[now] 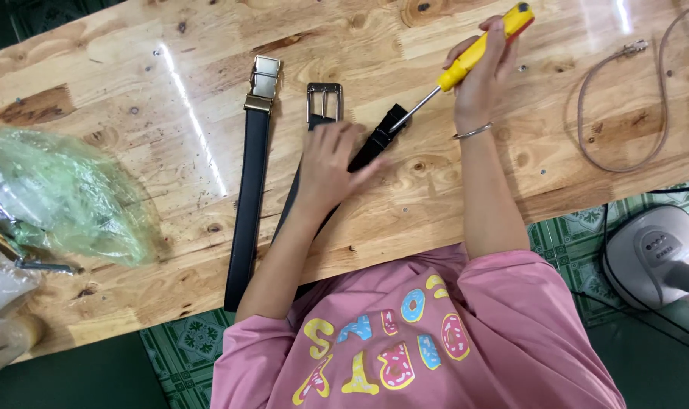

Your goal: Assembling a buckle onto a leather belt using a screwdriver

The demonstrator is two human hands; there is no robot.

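Note:
My left hand (333, 163) lies flat on a black belt (375, 144), pinning it to the wooden table (132, 98). This belt has a silver frame buckle (324, 98) just beyond my fingers. My right hand (482, 72) grips a yellow-handled screwdriver (484, 45), tilted, with its metal tip resting on the belt's black end piece (394, 120). A second black belt (252, 182) with a gold plate buckle (265, 76) lies straight to the left, apart from both hands.
A crumpled green plastic bag (64, 197) covers the table's left side, with metal parts and clear bags at the far left edge. A thin brown cord (625, 106) loops at the right. A white device (655, 254) with a cable sits on the green tiled floor.

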